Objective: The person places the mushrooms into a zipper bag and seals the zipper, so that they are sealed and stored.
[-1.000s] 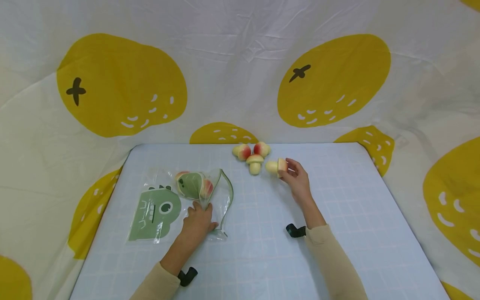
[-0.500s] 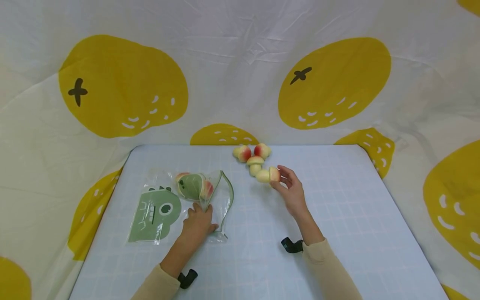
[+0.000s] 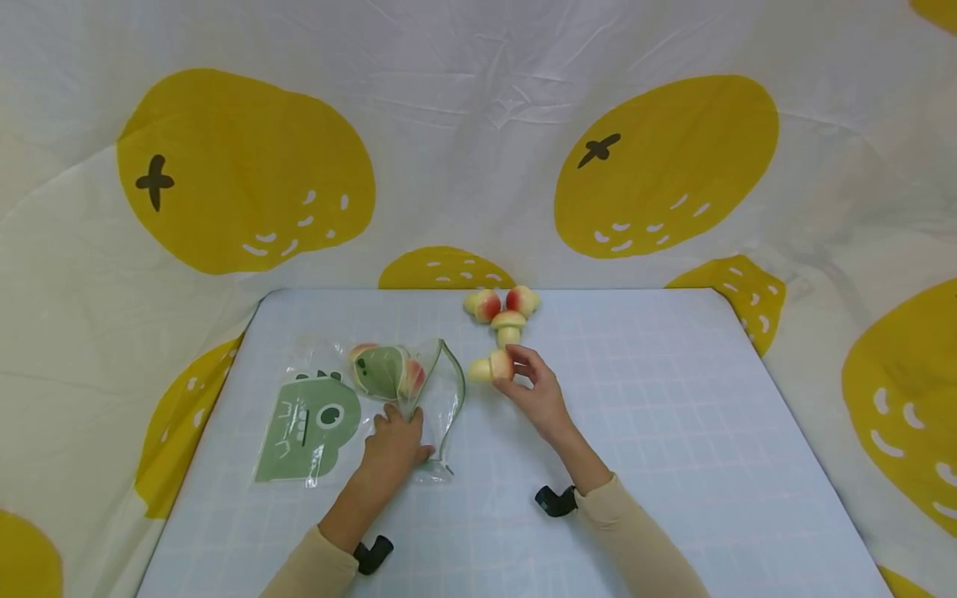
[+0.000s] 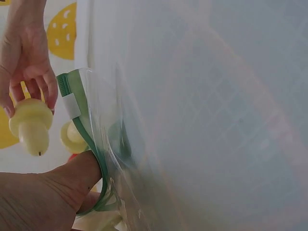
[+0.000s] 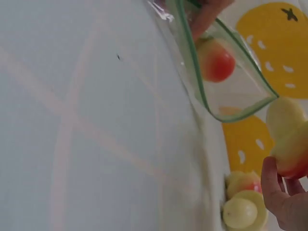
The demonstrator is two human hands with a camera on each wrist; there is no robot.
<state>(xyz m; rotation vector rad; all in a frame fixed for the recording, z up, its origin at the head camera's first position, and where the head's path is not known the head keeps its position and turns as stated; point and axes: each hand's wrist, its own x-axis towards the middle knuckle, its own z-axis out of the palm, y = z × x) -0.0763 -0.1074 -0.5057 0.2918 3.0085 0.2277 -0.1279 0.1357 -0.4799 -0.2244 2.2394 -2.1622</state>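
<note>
My right hand (image 3: 540,399) pinches a toy mushroom (image 3: 482,369) by its reddish cap, its cream stem pointing left at the bag. The same mushroom (image 5: 286,120) is close to the bag's corner in the right wrist view. My left hand (image 3: 392,446) holds one edge of the mouth of a clear zip bag (image 3: 456,399), which gapes to the right. In the left wrist view, part of that hand is behind the green zip strip (image 4: 85,134). The bag has a green dinosaur print (image 3: 310,432), and red-capped toy mushrooms (image 3: 414,375) lie inside it, partly covered by the print.
Three more toy mushrooms stand together near the table's back edge: one on the left (image 3: 484,306), one on the right (image 3: 522,300) and one in front (image 3: 509,325). A pale blue checked cloth covers the table (image 3: 695,415). Behind hangs a fruit-patterned curtain (image 3: 463,166).
My right hand has carried the mushroom left and toward me, from beside the mushroom group to near the bag's mouth. The left hand and the bag stay where they were.
</note>
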